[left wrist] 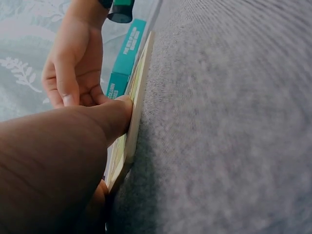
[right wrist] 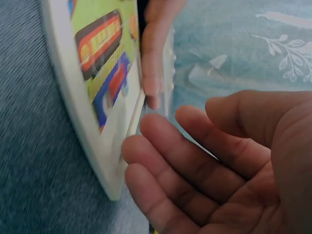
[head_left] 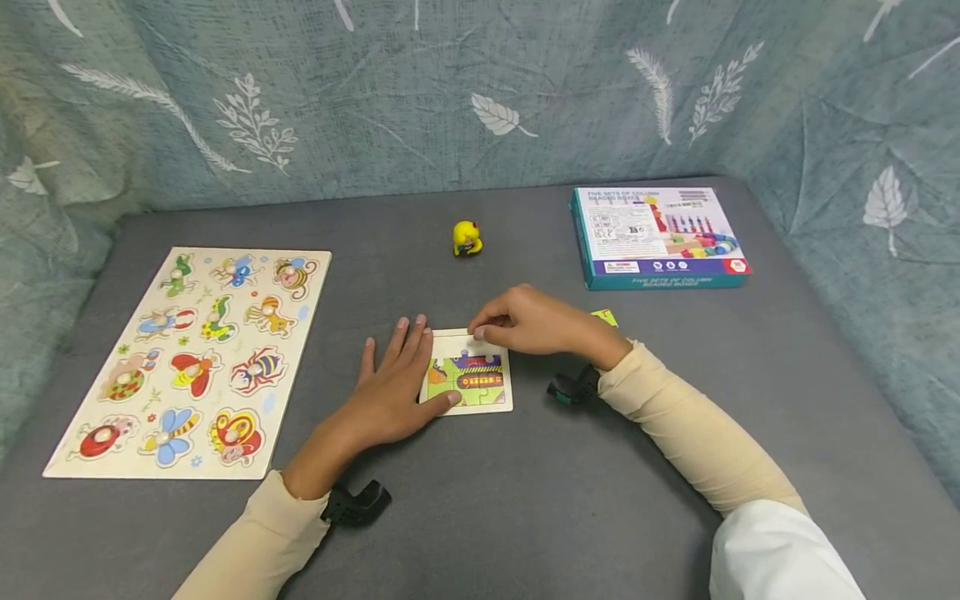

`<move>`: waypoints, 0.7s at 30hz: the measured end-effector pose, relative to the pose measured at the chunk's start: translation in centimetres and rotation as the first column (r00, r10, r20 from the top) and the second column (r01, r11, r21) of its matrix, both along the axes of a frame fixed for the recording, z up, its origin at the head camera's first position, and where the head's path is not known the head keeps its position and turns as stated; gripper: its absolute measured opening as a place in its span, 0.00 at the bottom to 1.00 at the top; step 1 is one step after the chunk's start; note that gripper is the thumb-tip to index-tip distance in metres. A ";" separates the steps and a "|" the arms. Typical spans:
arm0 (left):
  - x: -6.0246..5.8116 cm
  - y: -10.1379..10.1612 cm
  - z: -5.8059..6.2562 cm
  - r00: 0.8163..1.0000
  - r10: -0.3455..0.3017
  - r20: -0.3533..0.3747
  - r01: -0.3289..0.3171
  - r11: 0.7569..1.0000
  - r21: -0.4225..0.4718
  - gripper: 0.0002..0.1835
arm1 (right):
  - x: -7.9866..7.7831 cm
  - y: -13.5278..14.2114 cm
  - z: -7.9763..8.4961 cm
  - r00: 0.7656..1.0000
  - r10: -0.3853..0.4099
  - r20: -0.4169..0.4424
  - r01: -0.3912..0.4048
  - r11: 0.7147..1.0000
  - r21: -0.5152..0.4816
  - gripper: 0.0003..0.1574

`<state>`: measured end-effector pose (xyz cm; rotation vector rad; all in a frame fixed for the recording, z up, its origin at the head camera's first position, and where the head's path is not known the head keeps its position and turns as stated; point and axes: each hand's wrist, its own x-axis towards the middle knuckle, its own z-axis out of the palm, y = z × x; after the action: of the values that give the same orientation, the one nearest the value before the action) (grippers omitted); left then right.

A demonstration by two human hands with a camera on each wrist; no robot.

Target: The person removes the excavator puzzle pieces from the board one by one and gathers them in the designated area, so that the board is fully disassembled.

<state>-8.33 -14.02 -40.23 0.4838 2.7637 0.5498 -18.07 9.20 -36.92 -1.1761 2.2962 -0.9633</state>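
A small wooden jigsaw puzzle board (head_left: 480,403) lies at the middle of the table, its lower part filled with pieces that picture a tracked vehicle. Bare tray shows along its top. My left hand (head_left: 393,387) lies spread along the board's left side, the thumb resting on its lower edge; the left wrist view shows that thumb (left wrist: 119,114) close up. Over the top right corner hovers my right hand (head_left: 536,321), fingers loosely bent. Nothing shows between those fingers (right wrist: 161,187) in the right wrist view. A yellow-green puzzle piece (head_left: 604,317) lies partly hidden behind the right wrist.
A large wooden peg puzzle (head_left: 247,333) with insect pictures occupies the table's left. At the back stands a small yellow toy figure (head_left: 467,238). A boxed bead set (head_left: 663,237) lies back right. Leaf-patterned cloth (head_left: 450,100) hangs behind the grey table (head_left: 495,517).
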 end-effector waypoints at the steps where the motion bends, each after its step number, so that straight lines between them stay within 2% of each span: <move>1: 0.0 0.0 0.0 1.000 0.000 0.000 0.000 1.000 -0.002 0.51 | 0.0 -0.1 0.0 1.000 0.006 0.013 -0.006 1.000 -0.002 0.14; 6: 0.0 -0.1 0.1 1.000 0.000 0.003 0.000 1.000 0.004 0.51 | 0.1 -0.5 0.2 0.994 0.034 0.101 -0.032 0.999 -0.015 0.14; 21: 0.1 -0.2 0.2 1.000 0.000 0.000 0.000 1.000 0.020 0.51 | 0.0 -1.8 -0.1 0.978 0.072 0.194 -0.058 0.995 -0.077 0.16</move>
<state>-8.27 -14.17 -40.01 0.4876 2.7609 0.5775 -18.02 7.40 -37.05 -1.1223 2.0724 -1.0933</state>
